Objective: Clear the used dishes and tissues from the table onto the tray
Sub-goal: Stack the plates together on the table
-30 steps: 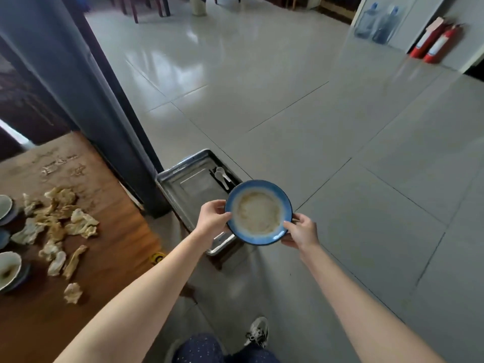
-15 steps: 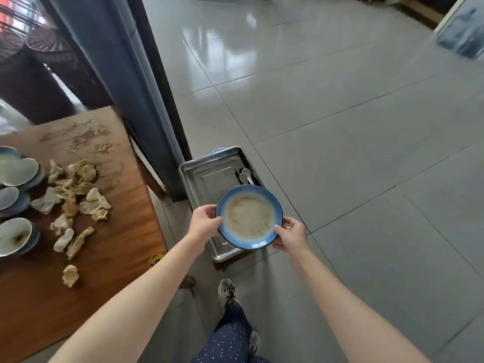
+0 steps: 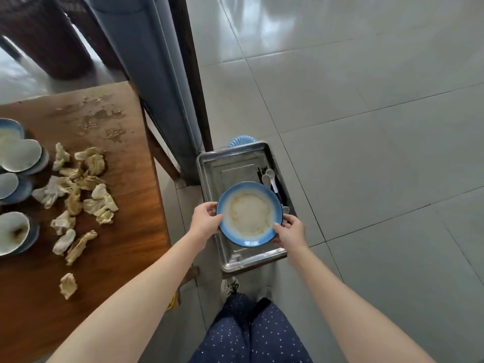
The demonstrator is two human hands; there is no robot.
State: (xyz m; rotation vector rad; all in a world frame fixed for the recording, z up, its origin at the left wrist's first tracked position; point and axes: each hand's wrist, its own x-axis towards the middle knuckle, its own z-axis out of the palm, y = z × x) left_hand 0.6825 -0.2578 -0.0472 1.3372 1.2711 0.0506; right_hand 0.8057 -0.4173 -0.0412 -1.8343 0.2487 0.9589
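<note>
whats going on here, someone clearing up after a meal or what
A person is clearing up. The left hand and the right hand grip a used blue-rimmed plate by its edges, holding it over a metal tray beside the wooden table; whether it has touched down is unclear. White spoons already lie along the tray's right side. Crumpled tissues and several used dishes are on the table.

plate (image 3: 249, 214) over tray (image 3: 230, 174) | spoons (image 3: 269, 179) in tray's right side | tissues (image 3: 78, 189), bowls (image 3: 15, 231) on table (image 3: 125, 231), left of tray
</note>
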